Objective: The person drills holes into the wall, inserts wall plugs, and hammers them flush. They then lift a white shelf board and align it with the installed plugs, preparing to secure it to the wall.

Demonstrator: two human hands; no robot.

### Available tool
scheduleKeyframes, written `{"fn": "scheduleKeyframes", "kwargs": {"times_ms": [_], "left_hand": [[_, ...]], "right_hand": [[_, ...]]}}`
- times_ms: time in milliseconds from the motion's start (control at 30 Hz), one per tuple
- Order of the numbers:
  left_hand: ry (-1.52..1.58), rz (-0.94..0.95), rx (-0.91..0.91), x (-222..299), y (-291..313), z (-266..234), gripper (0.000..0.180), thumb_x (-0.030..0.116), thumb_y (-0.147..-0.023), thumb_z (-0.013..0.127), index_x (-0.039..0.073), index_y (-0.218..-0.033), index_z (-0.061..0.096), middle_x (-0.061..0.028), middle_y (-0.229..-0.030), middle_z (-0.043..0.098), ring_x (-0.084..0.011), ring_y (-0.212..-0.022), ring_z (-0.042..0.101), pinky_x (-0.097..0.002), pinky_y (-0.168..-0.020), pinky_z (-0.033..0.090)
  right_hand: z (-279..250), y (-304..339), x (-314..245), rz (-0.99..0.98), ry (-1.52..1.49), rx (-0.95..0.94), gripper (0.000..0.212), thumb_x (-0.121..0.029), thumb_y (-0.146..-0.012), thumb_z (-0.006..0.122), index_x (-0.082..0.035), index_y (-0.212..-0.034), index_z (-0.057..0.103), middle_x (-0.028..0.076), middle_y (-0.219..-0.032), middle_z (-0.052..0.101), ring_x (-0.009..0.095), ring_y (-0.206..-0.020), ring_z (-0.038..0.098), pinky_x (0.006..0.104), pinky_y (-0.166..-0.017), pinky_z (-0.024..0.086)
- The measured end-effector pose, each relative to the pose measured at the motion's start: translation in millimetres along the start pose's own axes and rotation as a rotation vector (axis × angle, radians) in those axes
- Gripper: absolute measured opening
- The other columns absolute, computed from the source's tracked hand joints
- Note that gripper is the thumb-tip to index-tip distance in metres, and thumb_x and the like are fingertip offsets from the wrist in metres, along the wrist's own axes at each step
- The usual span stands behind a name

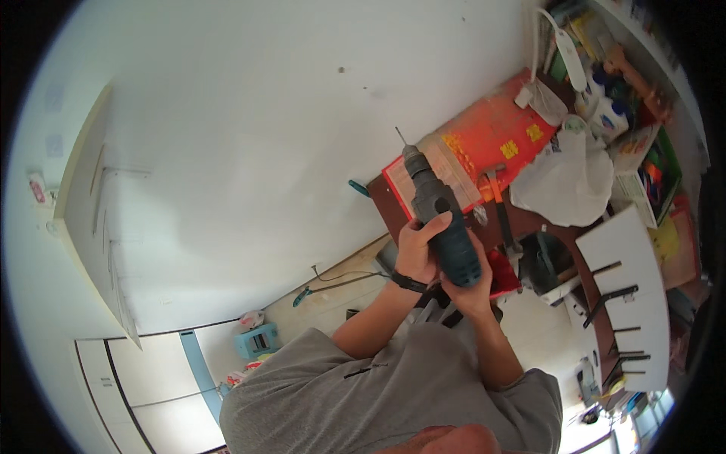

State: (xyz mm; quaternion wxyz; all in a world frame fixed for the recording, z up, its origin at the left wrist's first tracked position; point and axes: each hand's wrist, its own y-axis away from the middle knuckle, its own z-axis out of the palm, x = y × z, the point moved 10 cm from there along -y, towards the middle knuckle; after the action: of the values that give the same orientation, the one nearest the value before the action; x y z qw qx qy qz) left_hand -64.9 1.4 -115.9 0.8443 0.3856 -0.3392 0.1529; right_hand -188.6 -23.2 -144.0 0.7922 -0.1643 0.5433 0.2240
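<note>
A: Where's the drill [452,246] rn?

B: Held up in front of the person's chest, nr the brown table [387,211]. Thin bit [401,137] points up & away, twd the white wall [257,121]; can't tell from this view if the tip touches it.

A: And the fingers?

B: Both hands are on it. Left hand [418,248], w/ the dark wristband [409,282], is closed round the L side, its thumb laid over the top of the body. Right hand [473,281] cups the rear R side, palm in close. Most fingertips are hidden under the housing, so no telling which hand has the handle, or if 1 finger is on the trigger.

A: Handling?

B: Prob. heavy for its size, w/ the motor wt. twd the back. Housing looks hard & stiff, maybe a bit slick if palms sweat. Bit's the fragile part: slim, could snap under side load.

A: Best hold, then?

B: 1 hand on the handle, 1 steadying the body, clear of the chuck [413,157] & bit, b/c those spin.

A: Anything close by?

B: Hammer [500,204] w/ an orange-&-black handle lies on the table, R of the drill, btwn it & a white plastic bag [567,180].
</note>
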Motion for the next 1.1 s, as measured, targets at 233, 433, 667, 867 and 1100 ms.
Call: {"fn": "scheduleKeyframes", "kwargs": {"times_ms": [233,433,667,867,1100], "left_hand": [[-0.313,-0.145,0.072,-9.1,-39.0,-106.5,0.047,0.005,-0.077,0.087,-0.005,-0.117,0.064,-0.0132,-0.105,0.071,-0.0254,-0.089,0.072,-0.0377,-0.080,0.060],[-0.711,-0.014,0.072,-3.4,-114.3,-163.4,0.056,0.006,-0.069,0.093,-0.005,-0.117,0.066,-0.0125,-0.103,0.073,-0.0237,-0.083,0.072,-0.0367,-0.074,0.062],[-1.318,0.292,0.210,0.6,-178.3,-191.3,0.102,0.041,-0.049,0.099,-0.007,-0.130,0.059,-0.0221,-0.116,0.071,-0.0350,-0.108,0.070,-0.0415,-0.096,0.056],[-1.371,0.315,0.187,-5.6,-184.4,-175.9,0.109,0.042,-0.055,0.099,-0.009,-0.139,0.051,-0.0238,-0.128,0.066,-0.0355,-0.116,0.066,-0.0423,-0.101,0.052],[-1.546,0.550,0.226,-18.8,-162.3,-193.2,0.098,0.040,-0.065,0.091,-0.005,-0.141,0.049,-0.0265,-0.141,0.049,-0.0432,-0.132,0.049,-0.0518,-0.109,0.045]], "right_hand": [[-3.7,38.7,74.2,0.086,0.300,-0.297,0.080,-0.007,-0.073,0.078,-0.003,-0.148,0.050,0.020,-0.131,0.067,0.034,-0.118,0.067,0.0397,-0.101,0.053],[-97.4,4.9,149.1,0.234,0.432,0.113,0.039,-0.002,-0.080,0.069,-0.002,-0.119,0.073,0.017,-0.111,0.074,0.028,-0.098,0.074,0.0375,-0.087,0.058],[-123.2,-50.6,158.9,0.192,0.902,0.272,0.024,-0.006,-0.082,0.068,-0.004,-0.105,0.075,0.013,-0.101,0.074,0.034,-0.093,0.071,0.0419,-0.079,0.057],[-87.5,-36.7,170.7,0.290,1.085,0.148,0.018,-0.013,-0.084,0.073,-0.006,-0.100,0.073,0.011,-0.099,0.070,0.033,-0.092,0.070,0.0443,-0.080,0.057],[-73.7,-33.6,180.1,0.185,1.406,0.058,0.016,-0.015,-0.086,0.072,-0.005,-0.099,0.069,0.011,-0.101,0.067,0.034,-0.093,0.070,0.0450,-0.078,0.058]]}}
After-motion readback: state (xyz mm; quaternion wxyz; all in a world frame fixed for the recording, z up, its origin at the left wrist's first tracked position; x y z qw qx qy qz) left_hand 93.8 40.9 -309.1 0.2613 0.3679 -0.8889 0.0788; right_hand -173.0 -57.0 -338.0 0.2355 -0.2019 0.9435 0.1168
